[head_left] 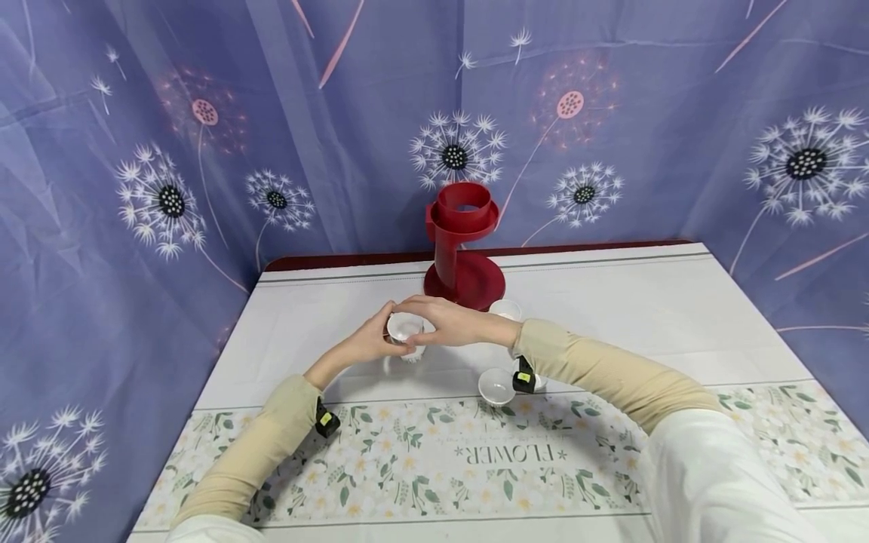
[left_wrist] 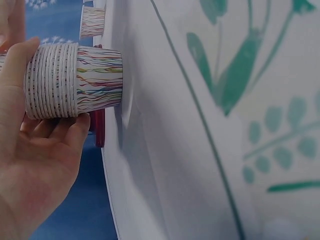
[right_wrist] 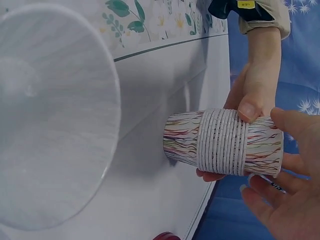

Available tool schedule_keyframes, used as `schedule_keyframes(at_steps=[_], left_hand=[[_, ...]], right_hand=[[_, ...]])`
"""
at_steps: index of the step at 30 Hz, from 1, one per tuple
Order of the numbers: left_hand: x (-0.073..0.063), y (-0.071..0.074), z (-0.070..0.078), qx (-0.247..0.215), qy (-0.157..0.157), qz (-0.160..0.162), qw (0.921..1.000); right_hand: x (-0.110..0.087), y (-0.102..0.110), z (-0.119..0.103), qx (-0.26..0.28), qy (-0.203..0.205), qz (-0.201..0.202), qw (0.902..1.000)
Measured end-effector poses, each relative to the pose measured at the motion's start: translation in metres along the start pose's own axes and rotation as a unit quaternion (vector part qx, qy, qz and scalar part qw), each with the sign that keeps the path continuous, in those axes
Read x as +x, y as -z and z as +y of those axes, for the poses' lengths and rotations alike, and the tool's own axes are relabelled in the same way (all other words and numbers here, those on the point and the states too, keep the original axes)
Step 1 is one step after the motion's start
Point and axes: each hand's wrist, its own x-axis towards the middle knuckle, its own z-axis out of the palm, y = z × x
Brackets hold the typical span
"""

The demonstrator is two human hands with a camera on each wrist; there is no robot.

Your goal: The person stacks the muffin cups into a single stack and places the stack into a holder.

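A stack of paper cups (right_wrist: 222, 142) with thin coloured lines stands upright over the white part of the table, its many rims packed close together. My left hand (head_left: 370, 337) grips the stack around its rims, thumb on one side and fingers on the other. At the top, one cup (right_wrist: 265, 150) sticks up out of the stack, and its white inside shows in the head view. My right hand (head_left: 451, 320) holds this top cup from above, thumb and fingers on opposite sides of its rim.
A red stand (head_left: 465, 249) with a ring top and round base stands at the back. Single cups stand on the table: one (head_left: 505, 308) beside the red base, another (head_left: 496, 386) nearer me, and one (head_left: 539, 383) partly behind my right wrist camera. A purple dandelion curtain (head_left: 366, 136) surrounds the table.
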Motion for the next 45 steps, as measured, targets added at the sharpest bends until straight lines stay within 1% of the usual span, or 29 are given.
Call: schedule_keyframes(at_steps=[10, 16, 22, 25, 27, 31, 34, 37, 41, 45], left_hand=[[-0.0009, -0.0008, 0.0013, -0.005, 0.005, -0.013, 0.9999], [0.0011, 0.0015, 0.0013, 0.01, 0.004, -0.012, 0.9999], [0.0017, 0.0019, 0.0008, 0.021, 0.014, -0.017, 0.9995], [0.0021, 0.0025, 0.0012, 0.022, 0.009, -0.02, 0.9995], [0.0022, 0.0027, 0.0016, 0.018, -0.001, -0.02, 0.9996], [0.0024, 0.0026, 0.0012, -0.006, -0.02, -0.026, 0.9994], [0.0014, 0.0024, 0.0001, -0.02, -0.024, -0.035, 0.9989], [0.0001, 0.0029, -0.0002, -0.021, -0.02, -0.04, 0.9988], [0.0005, 0.0038, 0.0001, -0.009, -0.009, -0.036, 0.9993], [0.002, 0.0049, 0.0003, -0.011, -0.007, -0.037, 0.9992]], right_hand=[[-0.0017, -0.0009, 0.0028, -0.013, 0.0, 0.001, 0.9999], [-0.0022, -0.0001, 0.0048, -0.018, -0.002, 0.008, 0.9998], [-0.0028, -0.001, 0.0043, -0.014, -0.008, 0.002, 0.9999], [-0.0026, -0.0016, 0.0047, -0.015, -0.013, 0.0, 0.9998], [-0.0022, -0.0022, 0.0052, -0.015, -0.018, 0.0, 0.9997], [-0.0022, -0.0036, 0.0054, -0.009, -0.026, -0.002, 0.9996], [-0.0024, -0.0049, 0.0053, -0.004, -0.031, -0.004, 0.9995], [-0.0027, -0.006, 0.0055, -0.004, -0.034, -0.006, 0.9994], [-0.0028, -0.0059, 0.0062, -0.006, -0.037, -0.002, 0.9993], [-0.0023, -0.0046, 0.0064, -0.007, -0.04, -0.002, 0.9992]])
